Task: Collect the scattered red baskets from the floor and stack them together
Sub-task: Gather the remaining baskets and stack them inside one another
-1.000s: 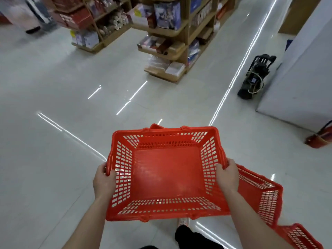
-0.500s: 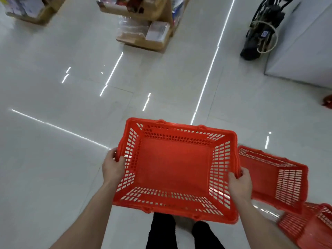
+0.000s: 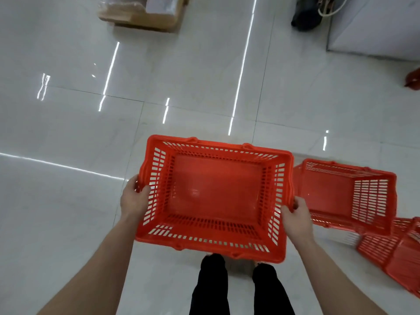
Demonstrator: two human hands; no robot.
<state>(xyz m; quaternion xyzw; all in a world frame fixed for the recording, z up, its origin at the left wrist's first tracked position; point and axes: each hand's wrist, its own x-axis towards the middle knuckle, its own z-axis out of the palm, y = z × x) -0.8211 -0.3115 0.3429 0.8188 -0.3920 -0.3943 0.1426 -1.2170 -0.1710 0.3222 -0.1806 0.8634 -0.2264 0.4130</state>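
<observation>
Red basket (image 3: 216,196) held level over the tiled floor (image 3: 68,201).
Left hand (image 3: 134,201) and right hand (image 3: 295,214) clamp its short rims; a second basket (image 3: 329,189) sits rightward, apparently just beside.

A glossy pale tiled floor (image 3: 68,201) reflected long streaks of ceiling light. A wooden shelf base (image 3: 141,14) stood at the top edge, and a black device with a pale cord (image 3: 311,14) lay beside a white wall panel (image 3: 375,26).

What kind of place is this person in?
Probably a shop: red shopping baskets, one held and another on the glossy tiled floor nearby, with a low wooden display base ahead.
</observation>
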